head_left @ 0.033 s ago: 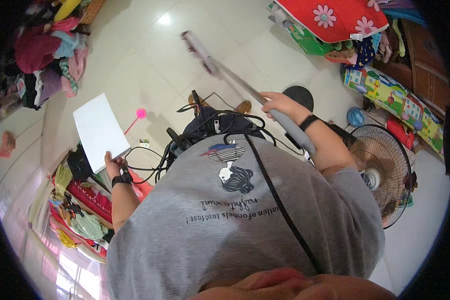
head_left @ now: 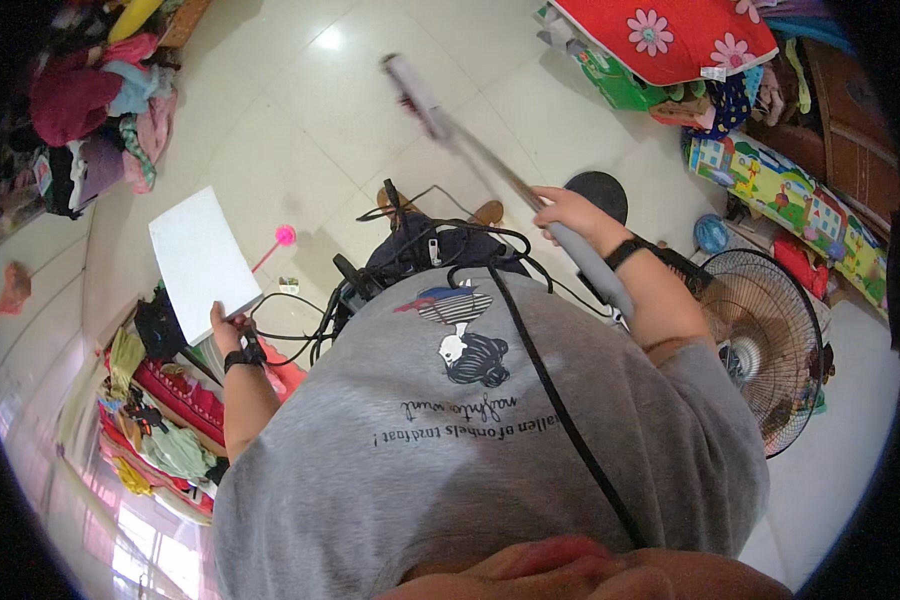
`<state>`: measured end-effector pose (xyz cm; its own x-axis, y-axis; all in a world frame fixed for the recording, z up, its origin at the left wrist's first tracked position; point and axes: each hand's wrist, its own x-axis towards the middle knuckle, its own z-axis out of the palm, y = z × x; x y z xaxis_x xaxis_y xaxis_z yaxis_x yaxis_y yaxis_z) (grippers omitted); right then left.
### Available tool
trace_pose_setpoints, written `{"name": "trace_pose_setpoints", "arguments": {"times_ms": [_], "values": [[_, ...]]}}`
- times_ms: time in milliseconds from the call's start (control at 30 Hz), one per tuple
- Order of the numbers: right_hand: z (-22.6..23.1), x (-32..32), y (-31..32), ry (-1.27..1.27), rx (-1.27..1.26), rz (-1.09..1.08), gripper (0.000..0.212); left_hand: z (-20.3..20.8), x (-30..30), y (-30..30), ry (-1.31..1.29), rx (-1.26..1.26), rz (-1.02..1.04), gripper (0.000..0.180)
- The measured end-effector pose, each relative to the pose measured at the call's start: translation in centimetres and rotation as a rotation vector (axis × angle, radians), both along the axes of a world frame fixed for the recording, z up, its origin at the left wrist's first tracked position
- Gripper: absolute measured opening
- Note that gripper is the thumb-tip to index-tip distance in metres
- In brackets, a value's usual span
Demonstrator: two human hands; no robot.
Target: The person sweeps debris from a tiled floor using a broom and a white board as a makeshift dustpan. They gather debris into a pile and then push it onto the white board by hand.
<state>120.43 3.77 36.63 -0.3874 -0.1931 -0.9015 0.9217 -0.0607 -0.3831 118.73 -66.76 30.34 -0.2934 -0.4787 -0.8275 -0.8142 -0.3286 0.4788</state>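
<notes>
My left hand (head_left: 232, 325) is closed on the lower corner of a flat white rectangular board (head_left: 202, 262), its thumb on the front face. A pink ball on a thin stick (head_left: 286, 236) shows past the board's right edge; I cannot tell whether the same hand holds it. My right hand (head_left: 573, 217) grips a long-handled broom-like tool (head_left: 510, 178) near the top of its grey grip. The tool's metal shaft slants away to the upper left, ending in a narrow pale head (head_left: 416, 95) with dark reddish parts along one side. Whether the head touches the floor is unclear.
A standing fan (head_left: 760, 350) is close on my right. Black cables (head_left: 320, 315) hang around my waist. Piled clothes (head_left: 90, 110) lie far left, more on a rack (head_left: 175, 420) near left. A red flowered cloth (head_left: 660, 40) covers things far right. A dark round object (head_left: 598, 195) rests on the tiled floor.
The tool's head has swung a little to the right, and my right hand has shifted slightly right with it. My left hand and the board have barely moved.
</notes>
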Motion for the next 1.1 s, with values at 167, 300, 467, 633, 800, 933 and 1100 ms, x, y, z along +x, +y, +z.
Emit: {"name": "trace_pose_setpoints", "arguments": {"times_ms": [167, 300, 467, 633, 800, 933, 1100], "values": [[0.5, 7.2, 4.7, -0.136, 0.239, -0.200, 0.068, 2.8, -0.2, 4.9, 0.013, -0.017, 0.011, 0.054], [-5.7, 11.9, 9.0, -0.204, 0.226, -0.361, 0.048, 2.2, 0.0, 4.1, -0.042, 0.039, -0.042, 0.057], [-7.1, 11.4, 0.8, -0.102, 0.095, -0.149, 0.050, 2.5, -0.8, 4.4, -0.092, 0.056, -0.049, 0.057], [-6.4, 8.2, -4.4, -0.086, -0.174, -0.107, 0.064, 0.5, -1.8, 4.4, -0.023, 0.071, -0.046, 0.051], [-2.7, 4.4, -3.2, 0.063, -0.116, 0.107, 0.069, 2.6, -4.0, 7.9, 0.085, 0.067, -0.069, 0.044], [1.5, 1.9, -0.7, -0.008, 0.015, 0.011, 0.072, 3.9, -3.4, 7.7, 0.088, 0.065, 0.015, 0.045], [-3.9, -3.3, 2.4, 0.075, 0.327, 0.202, 0.067, 3.4, -1.6, 6.2, 0.078, 0.053, 0.174, 0.048]]}}
